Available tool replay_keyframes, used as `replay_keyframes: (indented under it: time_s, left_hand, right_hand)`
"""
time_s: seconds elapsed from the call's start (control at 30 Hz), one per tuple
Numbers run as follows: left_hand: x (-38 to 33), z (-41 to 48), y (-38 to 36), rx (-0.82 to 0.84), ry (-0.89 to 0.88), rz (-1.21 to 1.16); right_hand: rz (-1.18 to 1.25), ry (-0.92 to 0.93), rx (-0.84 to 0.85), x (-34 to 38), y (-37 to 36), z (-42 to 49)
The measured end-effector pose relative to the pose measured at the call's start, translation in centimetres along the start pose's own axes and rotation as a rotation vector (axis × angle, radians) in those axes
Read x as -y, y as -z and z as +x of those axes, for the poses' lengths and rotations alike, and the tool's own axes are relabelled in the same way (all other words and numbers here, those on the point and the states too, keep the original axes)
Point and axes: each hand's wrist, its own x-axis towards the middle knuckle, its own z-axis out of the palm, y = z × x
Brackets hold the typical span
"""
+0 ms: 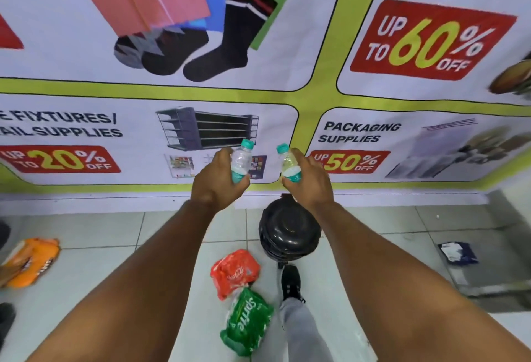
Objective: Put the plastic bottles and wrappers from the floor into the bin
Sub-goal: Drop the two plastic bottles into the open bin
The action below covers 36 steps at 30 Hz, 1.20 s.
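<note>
An orange crumpled plastic wrapper lies on the white tiled floor at far left. The left hand grips a small clear plastic bottle with a teal cap. Below lie a red Coca-Cola wrapper and, touching it, a green Sprite wrapper. The black round lidded bin stands against the wall, a black shoe at its near side. The right hand clasps a second clear teal-capped bottle. A blue-and-white wrapper lies far right.

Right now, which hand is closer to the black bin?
The right hand. It holds a bottle just above the black bin, its wrist over the lid's edge. The left hand, holding another bottle, is up and off to the bin's left.
</note>
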Motion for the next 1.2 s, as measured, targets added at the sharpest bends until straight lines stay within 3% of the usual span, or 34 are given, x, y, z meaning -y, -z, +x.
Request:
replay_keyframes:
  time_s: [0.93,1.2]
  left_hand:
    - [3.8,3.4,-9.0,0.072,0.001,0.013]
    - [6.5,2.4,-16.2,0.142,0.050,-0.002]
  right_hand:
    - [0.112,-0.111,0.135,-8.0,-8.2,1.2]
    - [0.153,-0.199,0.334,-13.4,-13.9,-2.2]
